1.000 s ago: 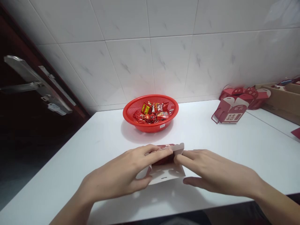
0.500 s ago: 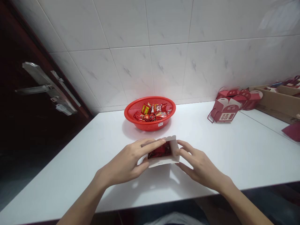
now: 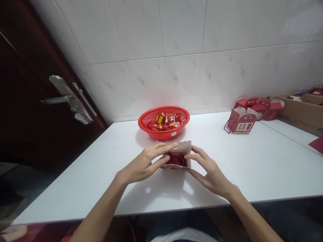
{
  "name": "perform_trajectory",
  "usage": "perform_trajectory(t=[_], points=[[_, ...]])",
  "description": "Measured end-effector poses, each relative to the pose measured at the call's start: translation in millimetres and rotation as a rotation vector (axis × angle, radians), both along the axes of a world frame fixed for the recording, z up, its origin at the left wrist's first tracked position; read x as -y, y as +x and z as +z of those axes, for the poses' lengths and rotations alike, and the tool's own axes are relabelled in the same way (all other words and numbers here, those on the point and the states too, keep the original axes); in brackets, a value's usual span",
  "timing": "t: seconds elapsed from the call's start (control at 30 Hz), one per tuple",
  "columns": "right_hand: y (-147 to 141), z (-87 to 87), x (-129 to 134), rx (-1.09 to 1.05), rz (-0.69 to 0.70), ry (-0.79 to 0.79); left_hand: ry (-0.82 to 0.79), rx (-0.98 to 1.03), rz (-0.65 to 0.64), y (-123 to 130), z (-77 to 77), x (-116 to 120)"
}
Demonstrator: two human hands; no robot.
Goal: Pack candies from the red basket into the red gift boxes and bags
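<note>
An open paper box [image 3: 185, 148] with a white inside and a scalloped top edge stands near the middle of the white table. Red wrapped packets [image 3: 176, 159] lie inside it. My left hand [image 3: 148, 164] holds the box's left side, its thumb and a finger over the opening. On the right side, my right hand [image 3: 207, 170] has its fingers around the wall, one fingertip reaching inside. Behind the box sits a red oval plastic basket [image 3: 163, 135] with several red and yellow wrapped packets [image 3: 168, 121].
Red gift boxes with white labels [image 3: 242, 121] stand at the right, beside a brown cardboard box [image 3: 297, 112]. A tiled wall [image 3: 181, 80] rises behind the white table [image 3: 101, 171]. At the left is a dark door with a metal handle [image 3: 68, 99].
The box has turned more upright, and its near wall now shows less of its white inside. My left thumb has moved up over the opening. The view has shifted slightly left.
</note>
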State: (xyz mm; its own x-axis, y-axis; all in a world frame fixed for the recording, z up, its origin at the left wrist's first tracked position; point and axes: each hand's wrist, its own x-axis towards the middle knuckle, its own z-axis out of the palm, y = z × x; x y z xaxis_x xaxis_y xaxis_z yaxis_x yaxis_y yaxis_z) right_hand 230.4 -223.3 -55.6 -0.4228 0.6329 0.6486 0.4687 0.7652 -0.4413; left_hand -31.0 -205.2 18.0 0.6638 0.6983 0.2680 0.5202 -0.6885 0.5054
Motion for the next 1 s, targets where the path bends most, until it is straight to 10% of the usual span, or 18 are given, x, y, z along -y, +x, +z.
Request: perform_trajectory(t=[0.43, 1.0], points=[[-9, -12.7, -17, -0.323, -0.045, -0.107, -0.010, 0.297, 0.102, 2, -40.1, -20], [-11, 6.8, -62, -0.226, 0.122, -0.130, -0.080, 0.496, 0.127, 3, -43.7, -60]])
